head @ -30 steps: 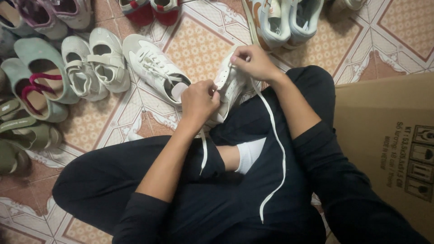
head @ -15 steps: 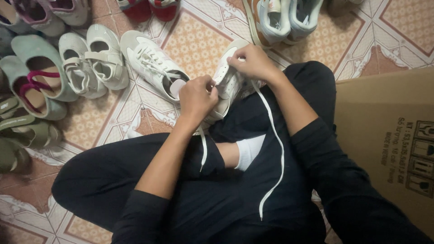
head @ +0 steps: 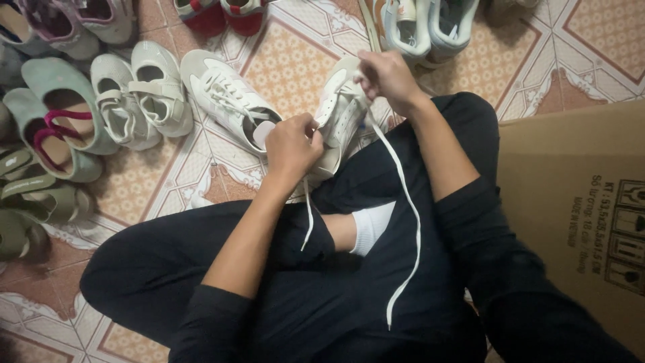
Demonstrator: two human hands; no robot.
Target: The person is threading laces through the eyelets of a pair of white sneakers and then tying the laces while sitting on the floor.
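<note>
While gripped by left hand (head: 290,144), white sneaker (head: 341,114) tilted, right hand (head: 386,77) pinching its loose white lace (head: 403,202).

Left: rows of shoes crowd the floor, a white sneaker (head: 228,101) lying just beside the left hand (head: 290,144).
Ahead: a pale blue pair (head: 430,23) sits near the right hand (head: 388,77).
Right: a cardboard box (head: 571,202) walls off that side.
Between: bare tile (head: 289,60) ahead of the held shoe (head: 339,114).
Below: crossed legs (head: 376,282) fill the room.

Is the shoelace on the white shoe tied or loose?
Loose. The shoelace hangs untied over the lap from the white shoe both hands hold.
</note>
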